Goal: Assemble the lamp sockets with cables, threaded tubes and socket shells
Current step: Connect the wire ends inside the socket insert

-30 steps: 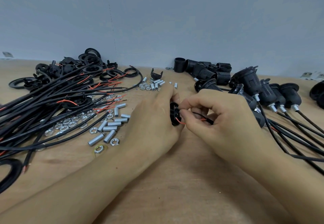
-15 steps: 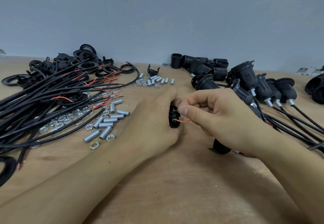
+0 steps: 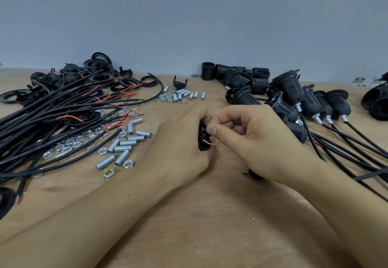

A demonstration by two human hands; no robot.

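My left hand (image 3: 180,141) grips a small black socket insert (image 3: 203,138) at the table's middle, mostly hidden by my fingers. My right hand (image 3: 252,139) pinches a wire at the insert's face, and a thin red wire (image 3: 211,142) curves from the insert under my right fingers. A black part (image 3: 253,175) peeks out beneath my right wrist. A pile of black cables with red ends (image 3: 63,116) lies at the left. Silver threaded tubes (image 3: 123,148) and nuts (image 3: 69,143) are scattered beside it.
Black rings and caps (image 3: 98,74) are heaped at the back left. Loose black socket shells (image 3: 241,76) stand at the back middle. Several assembled sockets with cables (image 3: 310,104) lie at the right. More tubes and nuts (image 3: 180,95) sit behind my hands. A grey wall closes the back.
My right hand has shifted its pinch up on the insert's face, and the red wire now bows out lower. My left hand keeps the same hold. The camera has dipped slightly.
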